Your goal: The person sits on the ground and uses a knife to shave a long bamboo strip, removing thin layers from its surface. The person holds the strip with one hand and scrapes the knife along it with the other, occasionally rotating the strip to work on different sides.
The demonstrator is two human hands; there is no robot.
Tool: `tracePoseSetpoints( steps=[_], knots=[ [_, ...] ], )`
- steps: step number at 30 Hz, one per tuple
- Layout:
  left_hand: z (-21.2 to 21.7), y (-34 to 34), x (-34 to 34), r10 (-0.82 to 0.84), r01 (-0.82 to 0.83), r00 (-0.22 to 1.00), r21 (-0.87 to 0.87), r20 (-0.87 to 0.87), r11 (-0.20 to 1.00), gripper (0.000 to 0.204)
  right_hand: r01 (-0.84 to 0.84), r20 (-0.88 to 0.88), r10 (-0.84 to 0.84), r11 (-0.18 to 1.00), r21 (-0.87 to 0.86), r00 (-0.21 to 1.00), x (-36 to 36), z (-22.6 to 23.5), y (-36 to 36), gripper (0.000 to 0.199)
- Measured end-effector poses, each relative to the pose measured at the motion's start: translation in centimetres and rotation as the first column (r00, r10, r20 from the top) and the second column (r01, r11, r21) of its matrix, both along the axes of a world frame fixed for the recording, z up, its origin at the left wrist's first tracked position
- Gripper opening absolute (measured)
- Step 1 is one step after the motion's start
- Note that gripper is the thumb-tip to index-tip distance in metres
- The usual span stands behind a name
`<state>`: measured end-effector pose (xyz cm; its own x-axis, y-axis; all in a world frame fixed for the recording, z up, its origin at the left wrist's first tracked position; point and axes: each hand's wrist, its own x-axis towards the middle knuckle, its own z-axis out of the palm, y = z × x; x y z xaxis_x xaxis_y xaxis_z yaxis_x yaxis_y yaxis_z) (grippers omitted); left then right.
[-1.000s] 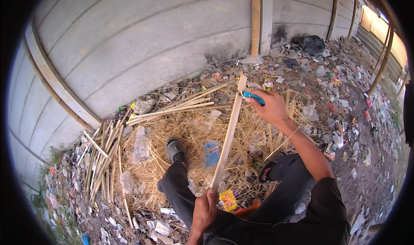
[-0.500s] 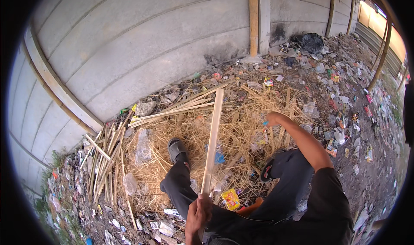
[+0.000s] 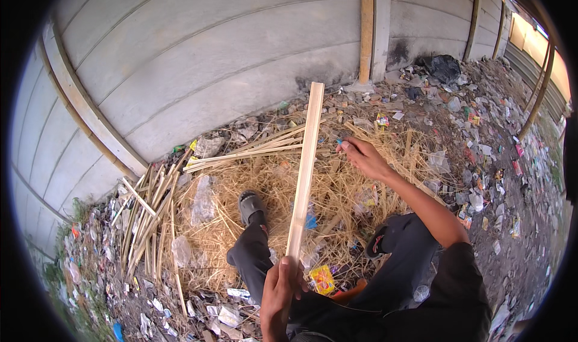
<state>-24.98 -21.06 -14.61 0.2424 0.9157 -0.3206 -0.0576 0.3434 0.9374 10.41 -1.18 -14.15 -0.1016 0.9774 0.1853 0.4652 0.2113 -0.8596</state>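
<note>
My left hand [image 3: 279,291] is closed round the lower end of a long, pale bamboo slat [image 3: 306,167]. The slat points up and away from me, tilted slightly to the right at its far end. To the right of its upper half is my right hand [image 3: 366,159], apart from the slat, with its fingers curled together. A small bright blue piece [image 3: 339,141] shows at those fingertips; its kind is too small to make out, and the rest of it is hidden by the hand.
Straw-like shavings [image 3: 283,185] cover the ground around my feet. Split bamboo strips [image 3: 147,221] lie heaped at the left, and others [image 3: 247,154] lie beyond my left sandal [image 3: 250,206]. A grey panel wall [image 3: 211,59] stands behind. Plastic litter and a black bag [image 3: 439,68] lie farther right.
My right hand has moved left and up, close to the slat's upper half. The slat has risen a little in my left hand, its far end now higher.
</note>
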Motion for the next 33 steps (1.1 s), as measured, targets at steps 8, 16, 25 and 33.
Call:
tracePoseSetpoints(
  steps=[8, 16, 25, 33],
  knots=[
    [1.5, 0.8, 1.2, 0.008, -0.008, 1.0, 0.051, 0.004, 0.999, 0.054, -0.219, 0.369, 0.012, 0.822, 0.525, 0.929, -6.8, 5.2, -9.1, 0.034],
    [2.5, 1.2, 1.8, 0.011, 0.007, 0.996, 0.222, -0.084, 0.975, 0.046, -0.301, 0.509, -0.042, 0.763, 0.571, 0.86, -8.1, 4.7, -10.7, 0.034],
    [0.2, 1.4, 2.7, 0.145, 0.007, 0.909, 0.361, -0.392, 0.933, 0.04, -0.155, 0.395, -0.14, 0.762, 0.628, 0.908, -7.3, 4.3, -8.8, 0.032],
    [0.1, 1.0, 2.5, 0.138, 0.042, 0.891, 0.38, -0.432, 0.924, 0.041, -0.142, 0.409, -0.169, 0.765, 0.628, 0.896, -5.9, 3.6, -7.4, 0.032]
  ],
)
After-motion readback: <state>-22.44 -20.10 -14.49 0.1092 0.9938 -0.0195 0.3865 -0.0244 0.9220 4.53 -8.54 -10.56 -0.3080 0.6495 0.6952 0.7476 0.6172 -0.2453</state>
